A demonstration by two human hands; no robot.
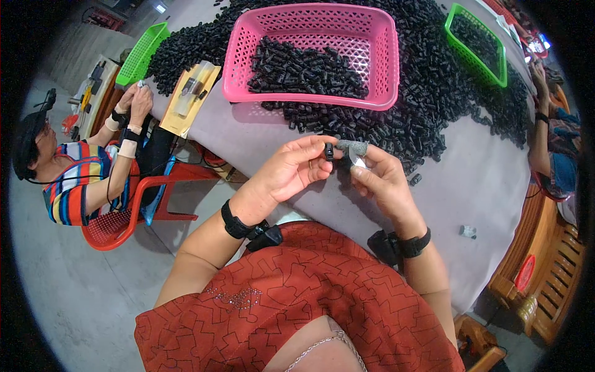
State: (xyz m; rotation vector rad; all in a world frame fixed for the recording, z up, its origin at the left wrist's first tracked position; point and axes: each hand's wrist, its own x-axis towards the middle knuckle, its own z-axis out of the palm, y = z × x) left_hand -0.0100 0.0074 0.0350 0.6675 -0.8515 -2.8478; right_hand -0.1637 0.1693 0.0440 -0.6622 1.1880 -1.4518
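Observation:
Over the near edge of the table, my left hand [280, 170] is closed, pinching a small black part [329, 151] between thumb and fingers. Beside it, my right hand [389, 185] is closed on a rough grey piece [353, 147] with a pale, shiny flat section; its exact kind cannot be made out. The two held things are close together, and whether they touch is unclear. Many similar black parts [415, 118] are heaped on the table just beyond my hands.
A pink basket [310, 99] of black parts stands ahead. Green baskets [144, 54] [477, 46] stand left and right. A yellow envelope [189, 102] lies at the left edge. One person [93, 180] sits left on a red chair [155, 192]; another person [561, 149] is right, near a wooden bench [551, 285].

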